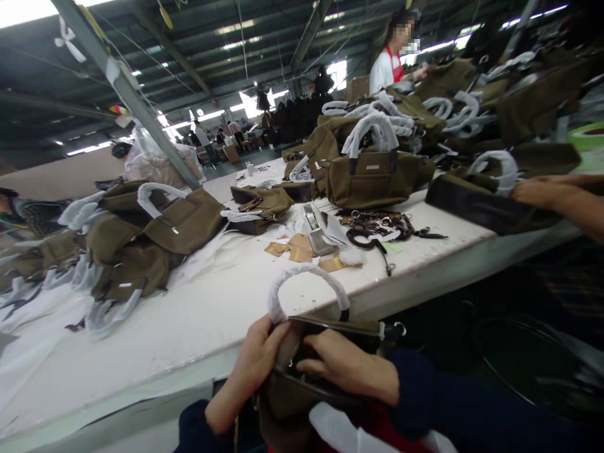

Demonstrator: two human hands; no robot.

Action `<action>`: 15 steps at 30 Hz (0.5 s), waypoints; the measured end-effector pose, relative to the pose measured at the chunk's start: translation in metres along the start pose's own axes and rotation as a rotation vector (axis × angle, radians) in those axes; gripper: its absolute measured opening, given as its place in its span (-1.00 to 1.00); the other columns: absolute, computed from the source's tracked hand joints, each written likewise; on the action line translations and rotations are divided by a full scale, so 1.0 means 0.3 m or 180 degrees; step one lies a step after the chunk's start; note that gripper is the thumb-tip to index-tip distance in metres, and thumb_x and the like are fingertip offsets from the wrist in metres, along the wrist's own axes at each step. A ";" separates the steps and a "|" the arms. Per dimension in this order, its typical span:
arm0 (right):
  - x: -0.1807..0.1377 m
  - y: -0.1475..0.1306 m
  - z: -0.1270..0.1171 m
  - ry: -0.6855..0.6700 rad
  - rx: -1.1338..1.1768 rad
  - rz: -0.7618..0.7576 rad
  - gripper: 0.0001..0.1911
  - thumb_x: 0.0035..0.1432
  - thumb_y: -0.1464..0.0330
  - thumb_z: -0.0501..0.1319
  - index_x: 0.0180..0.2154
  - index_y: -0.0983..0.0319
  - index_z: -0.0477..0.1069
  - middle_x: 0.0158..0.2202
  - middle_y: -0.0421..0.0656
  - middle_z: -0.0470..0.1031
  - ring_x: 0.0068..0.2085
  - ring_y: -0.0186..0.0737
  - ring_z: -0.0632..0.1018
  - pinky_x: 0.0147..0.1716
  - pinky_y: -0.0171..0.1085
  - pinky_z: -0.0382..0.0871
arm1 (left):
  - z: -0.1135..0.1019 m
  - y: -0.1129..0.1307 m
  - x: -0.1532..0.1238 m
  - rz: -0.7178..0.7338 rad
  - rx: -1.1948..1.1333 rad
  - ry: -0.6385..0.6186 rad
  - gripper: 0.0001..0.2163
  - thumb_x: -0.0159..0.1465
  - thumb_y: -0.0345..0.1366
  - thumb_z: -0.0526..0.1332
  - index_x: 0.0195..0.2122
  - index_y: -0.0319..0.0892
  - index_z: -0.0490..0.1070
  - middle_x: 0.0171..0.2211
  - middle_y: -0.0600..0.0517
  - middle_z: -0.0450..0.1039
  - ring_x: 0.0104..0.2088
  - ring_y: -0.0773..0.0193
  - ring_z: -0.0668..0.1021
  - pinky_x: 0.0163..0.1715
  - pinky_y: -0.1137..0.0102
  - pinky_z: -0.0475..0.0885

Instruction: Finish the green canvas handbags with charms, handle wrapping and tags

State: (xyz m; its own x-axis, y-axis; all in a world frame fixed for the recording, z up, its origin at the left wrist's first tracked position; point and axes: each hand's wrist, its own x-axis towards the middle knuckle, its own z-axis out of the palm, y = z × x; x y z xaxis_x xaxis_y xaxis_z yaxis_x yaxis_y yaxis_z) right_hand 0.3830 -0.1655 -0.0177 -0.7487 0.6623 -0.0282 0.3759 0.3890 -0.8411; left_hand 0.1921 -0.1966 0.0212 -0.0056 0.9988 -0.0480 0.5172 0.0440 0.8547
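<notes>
An olive-green handbag (287,402) with an open zipper sits at the table's front edge, close to my body. One white-wrapped handle (306,272) arches up at its far side, and another wrapped handle (349,434) hangs on the near side. My left hand (257,358) is closed on the bag's rim at the left end of the opening, its thumb toward the inside. Through the opening reaches my right hand (346,365), fingers curled inside; whatever they pinch is hidden. A small metal zipper pull (290,363) shows between the hands.
On the white table (189,343) lie dark chains and straps (377,225), brown paper pieces (299,248) and a pile of similar bags (189,220) at left. More bags (372,179) stand behind. At right, a co-worker's hand (538,189) touches another bag (481,201).
</notes>
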 end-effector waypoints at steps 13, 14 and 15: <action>0.029 0.089 0.141 0.0218 0.0429 -0.0224 -0.82 0.20 0.35 0.22 -0.39 0.28 0.54 -0.45 -0.22 0.52 -0.44 -0.33 0.43 -0.44 -0.39 0.22 | 0.039 -0.074 0.028 -0.0605 -0.0554 0.0181 -0.57 0.20 0.07 0.25 -0.19 -0.23 0.56 -0.31 -0.05 0.65 -0.17 -0.01 0.60 -0.19 0.30 0.52; 0.030 0.083 0.119 0.0208 0.0006 -0.0289 -0.81 0.20 0.34 0.22 -0.40 0.28 0.53 -0.45 -0.20 0.53 -0.46 -0.32 0.42 -0.45 -0.37 0.21 | 0.036 -0.081 0.028 -0.0654 -0.0554 0.0114 -0.56 0.20 0.09 0.25 -0.19 -0.22 0.56 -0.30 -0.05 0.65 -0.14 -0.03 0.60 -0.17 0.28 0.53; 0.031 0.077 0.094 0.0217 -0.0430 -0.0326 -0.81 0.19 0.33 0.22 -0.42 0.28 0.52 -0.45 -0.18 0.54 -0.46 -0.31 0.42 -0.44 -0.36 0.21 | 0.033 -0.088 0.030 -0.0698 -0.0548 0.0054 -0.55 0.19 0.10 0.24 -0.18 -0.21 0.57 -0.28 -0.06 0.65 -0.11 -0.05 0.60 -0.15 0.26 0.54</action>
State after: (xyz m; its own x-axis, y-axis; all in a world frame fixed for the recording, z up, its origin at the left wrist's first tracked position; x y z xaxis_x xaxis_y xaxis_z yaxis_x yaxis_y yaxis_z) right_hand 0.3694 -0.1683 -0.0527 -0.7497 0.6549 0.0946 0.3728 0.5362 -0.7573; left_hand 0.1869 -0.1890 -0.0070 -0.1164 0.9652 -0.2342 0.3489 0.2605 0.9002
